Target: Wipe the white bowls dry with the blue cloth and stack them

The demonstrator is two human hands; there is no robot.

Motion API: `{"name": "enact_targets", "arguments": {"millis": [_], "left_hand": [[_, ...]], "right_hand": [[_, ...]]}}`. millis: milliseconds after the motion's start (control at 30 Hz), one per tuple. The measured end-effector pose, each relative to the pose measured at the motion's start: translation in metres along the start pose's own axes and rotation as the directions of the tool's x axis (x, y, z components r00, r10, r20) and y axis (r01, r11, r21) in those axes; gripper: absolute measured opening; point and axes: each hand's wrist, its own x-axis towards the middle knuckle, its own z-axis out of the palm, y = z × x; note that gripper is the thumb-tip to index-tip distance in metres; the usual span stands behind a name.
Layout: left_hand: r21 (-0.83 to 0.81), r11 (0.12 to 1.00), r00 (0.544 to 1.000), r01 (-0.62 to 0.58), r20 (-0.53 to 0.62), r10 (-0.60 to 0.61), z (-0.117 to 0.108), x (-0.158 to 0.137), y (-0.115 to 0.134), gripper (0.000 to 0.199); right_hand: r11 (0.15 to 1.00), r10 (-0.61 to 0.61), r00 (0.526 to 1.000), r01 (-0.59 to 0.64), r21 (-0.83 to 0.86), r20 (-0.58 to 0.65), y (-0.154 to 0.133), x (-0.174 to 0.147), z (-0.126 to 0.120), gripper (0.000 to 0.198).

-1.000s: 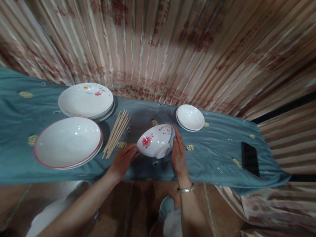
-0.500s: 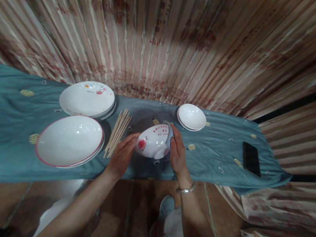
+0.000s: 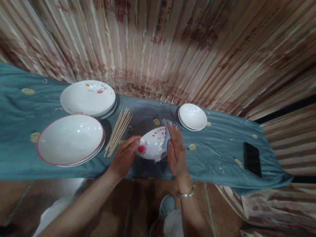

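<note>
Operator: State of the hands?

Inspector: The left hand [image 3: 124, 156] grips the bowl [image 3: 150, 143] at its 9 o'clock edge. The right hand [image 3: 176, 156] holds a cloth [image 3: 167, 137] against its 3 o'clock side. The bowl is tilted, over the worktop [image 3: 212, 168].

Operator: Progress?

Inspector: Judged unfinished: cloth on bowl, bowl not set down. From it, small bowls [image 3: 193, 116] are stacked at 2 o'clock, plates [image 3: 88, 100] at 10, chopsticks [image 3: 119, 132] at 9. Whether those are finished cannot be determined.
</note>
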Motion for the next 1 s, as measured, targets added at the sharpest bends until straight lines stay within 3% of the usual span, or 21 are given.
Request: {"name": "enact_targets", "arguments": {"millis": [467, 767, 1000], "left_hand": [[-0.015, 0.999, 0.999, -0.033, 0.002, 0.033, 0.006, -0.002, 0.005, 0.023], [-0.071, 0.997, 0.999, -0.025, 0.044, 0.028, 0.004, 0.001, 0.002, 0.023], [-0.032, 0.999, 0.998, -0.029, 0.054, 0.031, 0.002, 0.001, -0.002, 0.025]], "right_hand": [[0.954, -0.175, 0.977, 0.198, -0.225, 0.119, -0.032, -0.005, 0.009, 0.055], [0.918, -0.168, 0.954, 0.244, -0.314, 0.250, -0.045, -0.013, 0.016, 0.059], [0.904, -0.179, 0.972, 0.223, -0.365, 0.152, -0.039, -0.010, 0.018, 0.054]]}}
